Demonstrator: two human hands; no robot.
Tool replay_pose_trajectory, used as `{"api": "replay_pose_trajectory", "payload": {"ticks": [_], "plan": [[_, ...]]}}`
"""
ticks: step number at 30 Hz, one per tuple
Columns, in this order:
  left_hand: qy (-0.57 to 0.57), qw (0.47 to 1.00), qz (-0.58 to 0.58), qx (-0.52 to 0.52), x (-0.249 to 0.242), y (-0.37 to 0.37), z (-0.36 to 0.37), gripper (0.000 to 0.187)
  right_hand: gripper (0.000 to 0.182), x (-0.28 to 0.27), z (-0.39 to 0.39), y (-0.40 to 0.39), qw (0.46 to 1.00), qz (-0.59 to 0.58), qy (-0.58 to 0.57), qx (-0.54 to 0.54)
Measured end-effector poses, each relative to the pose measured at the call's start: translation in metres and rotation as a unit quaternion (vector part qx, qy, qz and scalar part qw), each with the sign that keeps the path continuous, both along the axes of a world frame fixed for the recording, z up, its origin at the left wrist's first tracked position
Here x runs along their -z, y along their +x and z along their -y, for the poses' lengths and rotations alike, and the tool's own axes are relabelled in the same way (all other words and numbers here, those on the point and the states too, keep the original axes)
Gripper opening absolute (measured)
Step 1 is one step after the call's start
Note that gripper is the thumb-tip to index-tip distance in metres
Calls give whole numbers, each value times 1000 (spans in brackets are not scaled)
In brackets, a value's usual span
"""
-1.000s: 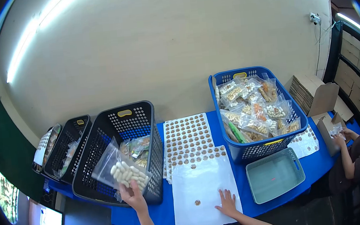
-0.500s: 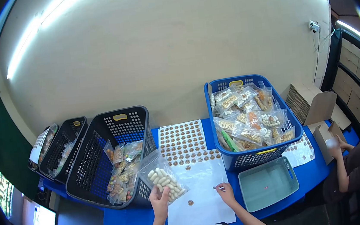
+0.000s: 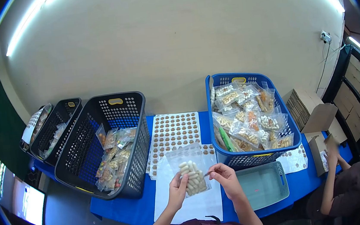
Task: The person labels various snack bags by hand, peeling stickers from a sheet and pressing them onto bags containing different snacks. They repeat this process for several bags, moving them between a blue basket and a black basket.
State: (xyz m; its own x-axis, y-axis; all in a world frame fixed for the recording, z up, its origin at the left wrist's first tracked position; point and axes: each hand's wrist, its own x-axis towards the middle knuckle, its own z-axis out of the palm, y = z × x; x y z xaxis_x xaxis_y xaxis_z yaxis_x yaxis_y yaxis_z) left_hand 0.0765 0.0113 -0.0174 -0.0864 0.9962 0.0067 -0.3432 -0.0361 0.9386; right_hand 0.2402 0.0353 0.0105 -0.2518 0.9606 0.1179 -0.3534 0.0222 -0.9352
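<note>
My left hand (image 3: 177, 192) grips a clear zip bag (image 3: 187, 154) by its left side. White, capsule-shaped pieces (image 3: 193, 178) fill the lower part of that bag. At the bag's right edge, my right hand (image 3: 225, 178) pinches a small dark sticker (image 3: 207, 173) between thumb and fingertip. Beneath both hands lies a white sheet (image 3: 167, 209), its lower part bare. Behind it are sticker sheets (image 3: 174, 132) with rows of round brown stickers, partly covered by the bag.
A blue basket (image 3: 260, 157) heaped with filled bags stands at right, behind a grey-green tray (image 3: 261, 191). Left is a black basket (image 3: 85, 165) with more bags; further dark baskets (image 3: 56, 137) stand beyond. At far right, a person (image 3: 343, 192) handles a cardboard box (image 3: 318, 155).
My left hand has brought the bag right and more upright, in front of me. My right hand has moved up to the bag's edge with the sticker. The view has shifted slightly.
</note>
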Motion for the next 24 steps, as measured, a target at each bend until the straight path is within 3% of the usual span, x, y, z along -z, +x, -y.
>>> {"api": "replay_pose_trajectory", "payload": {"ticks": [3,7,11,17,24], "plan": [[0,999,6,35,-4,3,-2,28,10,7,-2,-3,998,60,31,-7],[21,997,-53,61,-11,4,-4,27,11,-2,-3,-5,974,189,103,66],[20,996,-41,79,-4,5,-10,27,17,-9,-2,-10,975,171,91,110],[23,993,-64,99,-8,5,-15,31,29,-15,-3,-7,956,242,109,129],[23,986,-93,134,-7,-2,-17,32,30,-22,-6,-2,953,259,113,106]]}}
